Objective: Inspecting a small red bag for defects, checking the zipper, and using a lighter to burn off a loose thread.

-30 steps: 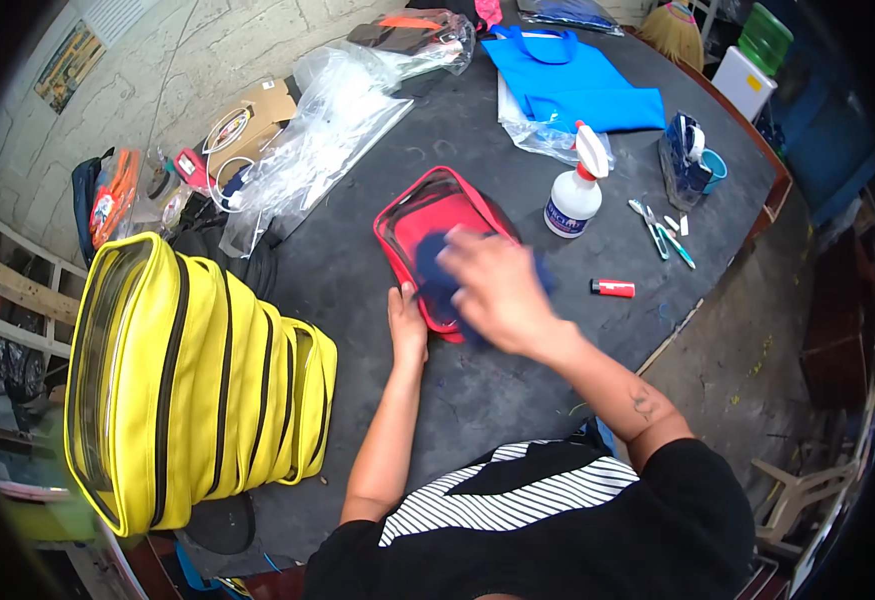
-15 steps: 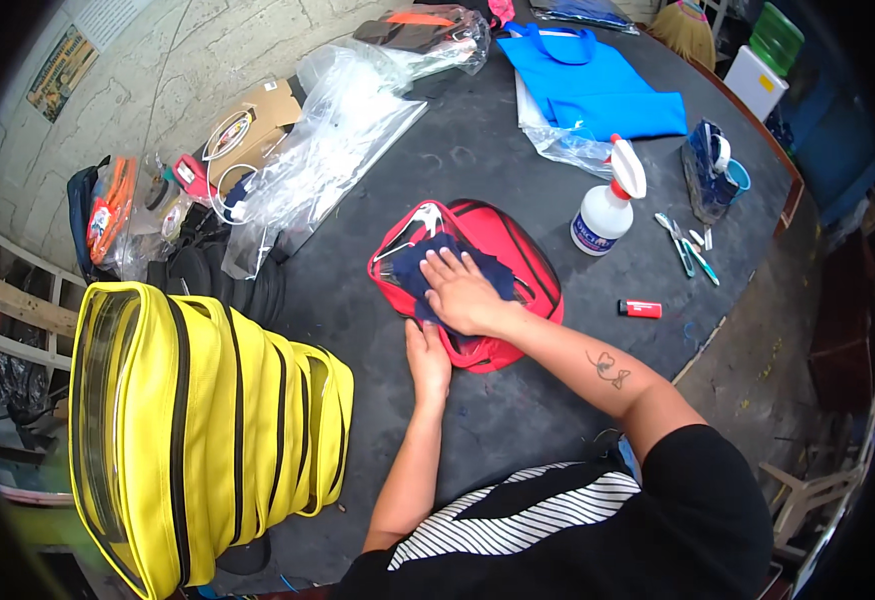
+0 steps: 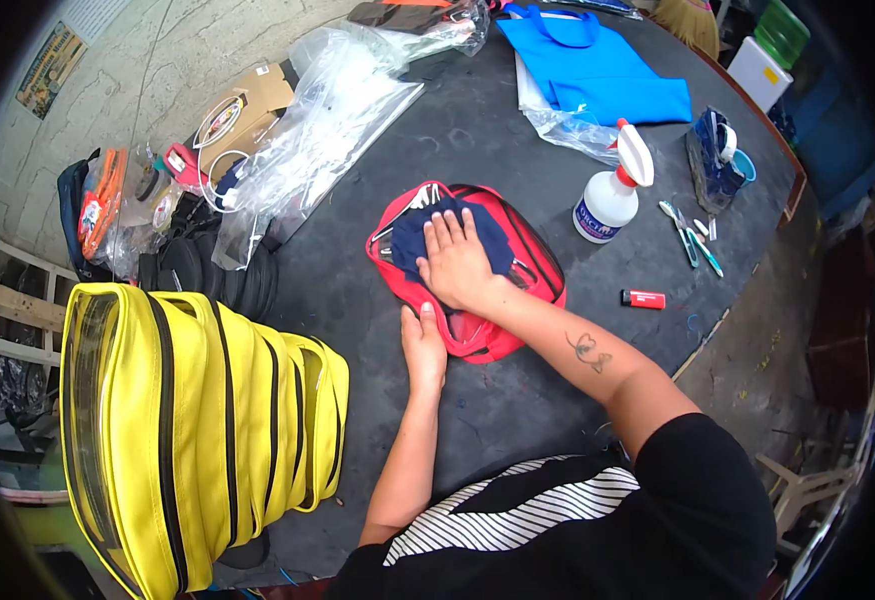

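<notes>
A red zippered bag [image 3: 540, 262] with black trim and a clear panel lies flat on the dark table. On top of it is a folded navy-blue cloth [image 3: 409, 238]. My right hand [image 3: 459, 262] lies palm down on the cloth, its fingers stretched out and slightly apart. At the bag's near left edge, my left hand [image 3: 423, 350] grips the rim, with part of its fingers hidden by the bag. A white spray bottle [image 3: 605, 205] with a red and white trigger head stands to the right of the bag.
Several yellow zippered bags [image 3: 192, 420] stand in a row at the left. Clear plastic sheets [image 3: 327, 120] and a cardboard box [image 3: 257, 100] lie at the back left. A blue tote bag [image 3: 597, 75] is at the back; a red lighter [image 3: 643, 299] and a cutter [image 3: 681, 232] lie right.
My right hand has slid a little over the cloth, whose edges now lie flatter and spread wider on the bag. My left hand stays at the bag's edge. The view has shifted slightly.
</notes>
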Tool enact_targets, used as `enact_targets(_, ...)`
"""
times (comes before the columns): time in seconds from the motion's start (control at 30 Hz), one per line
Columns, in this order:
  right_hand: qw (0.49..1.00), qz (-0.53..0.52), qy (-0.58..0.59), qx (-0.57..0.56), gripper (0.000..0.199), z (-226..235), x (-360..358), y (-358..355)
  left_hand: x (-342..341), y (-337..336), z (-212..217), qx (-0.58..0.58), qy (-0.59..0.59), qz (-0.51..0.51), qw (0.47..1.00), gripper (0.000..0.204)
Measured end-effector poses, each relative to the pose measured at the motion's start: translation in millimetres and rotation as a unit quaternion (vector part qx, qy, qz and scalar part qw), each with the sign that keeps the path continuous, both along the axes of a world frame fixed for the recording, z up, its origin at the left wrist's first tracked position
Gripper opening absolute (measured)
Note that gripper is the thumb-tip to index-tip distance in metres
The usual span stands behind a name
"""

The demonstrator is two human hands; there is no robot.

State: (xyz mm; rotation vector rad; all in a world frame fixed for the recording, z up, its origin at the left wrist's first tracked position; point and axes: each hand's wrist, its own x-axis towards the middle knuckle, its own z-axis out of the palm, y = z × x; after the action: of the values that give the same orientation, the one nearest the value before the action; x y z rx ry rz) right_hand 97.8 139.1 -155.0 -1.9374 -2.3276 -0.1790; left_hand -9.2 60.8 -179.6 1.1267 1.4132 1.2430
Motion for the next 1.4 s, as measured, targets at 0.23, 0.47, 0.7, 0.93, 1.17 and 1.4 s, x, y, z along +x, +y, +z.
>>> enact_targets(0.23, 0.997, 0.053, 0.049, 0.02, 0.061, -14.5, 16.7, 12.3, -3.1, -1.6, -3.9, -0.017, 0.007, -0.011, 1.0, 0.028)
enact_targets(0.47, 0.96, 0.182, 0.167, -0.134, 0.055, 4.0, 28.8, -12.8, -4.9, 1.0, -8.9, -0.008, 0.003, -0.037, 0.999, 0.029)
enact_targets(0.7, 0.985, 0.072, 0.134, -0.082, 0.054, 3.9, -6.0, -1.0, -1.8, 2.0, -11.8, 0.004, -0.057, -0.003, 0.998, 0.027)
enact_targets(0.93, 0.97, 0.108, 0.114, -0.187, 0.054, 21.8, 42.8, -44.8, -2.6, -0.8, 2.6, -0.02, 0.007, -0.052, 0.998, 0.027)
enact_targets(1.17, 0.96, 0.059, 0.116, -0.25, 0.056, 34.6, 24.8, -56.4, -2.7, -7.4, 5.4, -0.014, -0.083, -0.03, 0.996, 0.027)
enact_targets(1.4, 0.999, 0.042, 0.014, -0.03, 0.058, -1.8, 13.9, -9.4, -5.4, -4.9, -6.8, -0.007, 0.01, -0.048, 0.999, 0.031)
